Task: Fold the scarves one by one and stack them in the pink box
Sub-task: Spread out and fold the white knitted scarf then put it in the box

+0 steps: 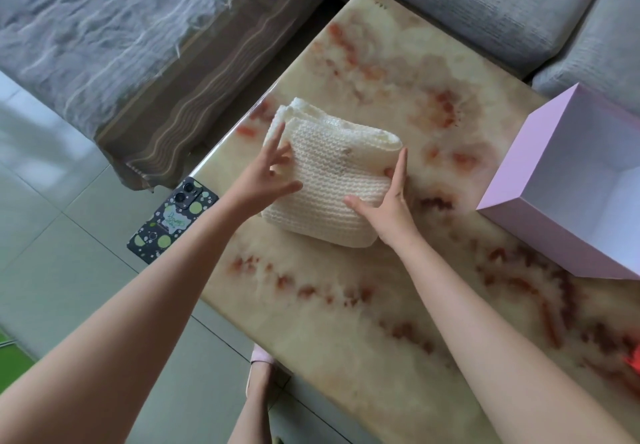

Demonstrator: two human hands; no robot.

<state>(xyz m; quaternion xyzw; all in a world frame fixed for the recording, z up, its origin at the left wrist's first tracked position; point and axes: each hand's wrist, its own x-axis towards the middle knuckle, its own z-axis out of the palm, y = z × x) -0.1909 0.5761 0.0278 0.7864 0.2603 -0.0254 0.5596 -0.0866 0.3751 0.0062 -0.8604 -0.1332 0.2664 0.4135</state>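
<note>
the folded cream scarf (pixel 329 180) sits on the table (pixel 346 305), with the left hand (pixel 266 180) and right hand (pixel 391 204) open and flat against its sides. lifted that loosely, i'd say the bulky fold could flop open before reaching the pink box (pixel 512 180).

A phone (pixel 173 219) in a dark, green-dotted case lies at the left edge of a cream table (pixel 381 322) blotched with orange, a grey sofa (pixel 485 11) wraps its far corner, and what may be a pink slipper (pixel 261 357) rests on the pale floor tiles (pixel 52 201).
</note>
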